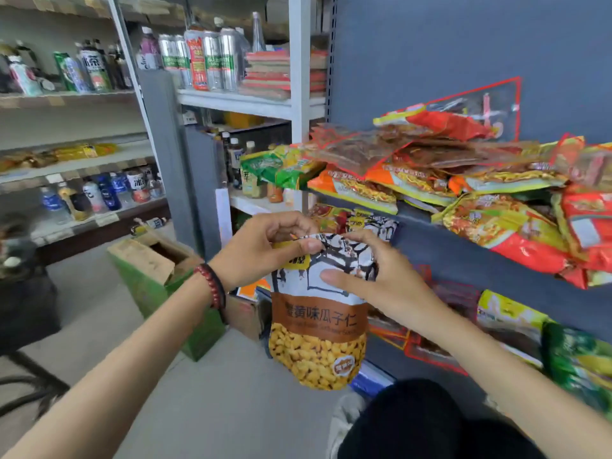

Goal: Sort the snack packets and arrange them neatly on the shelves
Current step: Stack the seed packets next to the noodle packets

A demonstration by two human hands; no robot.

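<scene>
Packet place: the seed packet (318,332) hangs mid-air at the centre of the view, its bottom toward 6 o'clock, off every shelf.
Left hand: the left hand (265,250) pinches the packet's top edge at 11 o'clock between thumb and fingers (308,245).
Right hand: the right hand (374,273) curls over the top edge at 1 o'clock, with one digit flat on the front.
Why held so: probably to hang it upright and read its face before sorting.
Packet look: a glossy pouch, white top with black brushwork, brown band of characters, yellow kernels below, plump.
Heap: mixed packets (463,180) sprawl on the upper shelf (480,260) at 2 o'clock, unsorted.
</scene>
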